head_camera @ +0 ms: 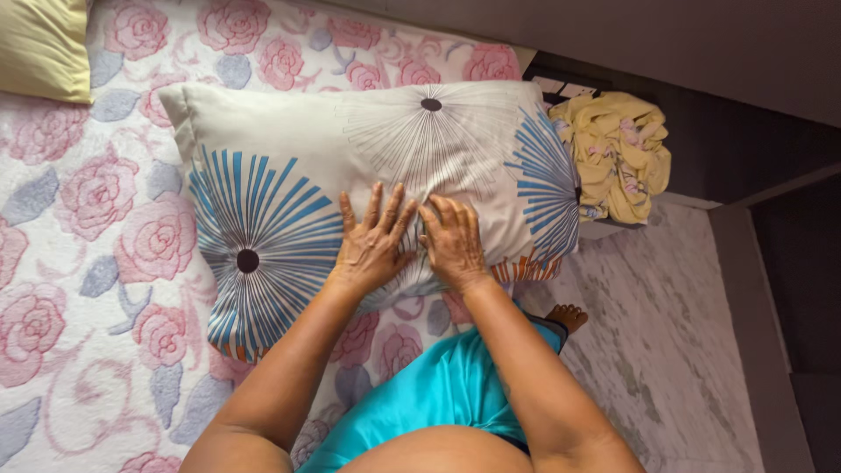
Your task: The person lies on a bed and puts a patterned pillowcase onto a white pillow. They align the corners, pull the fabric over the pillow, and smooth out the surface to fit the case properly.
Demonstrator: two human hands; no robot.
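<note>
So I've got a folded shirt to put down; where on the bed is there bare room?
The widest bare patch of the rose sheet lies left of and below the pillow. A thin strip runs above the pillow, beside the yellow cushion. The pillow's middle is crowded: left hand and right hand both press there. The yellow cloth fills the bedside spot.

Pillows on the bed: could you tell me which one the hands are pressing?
The patterned pillow with blue bursts, under both hands; the plain yellow pillow lies untouched.
</note>
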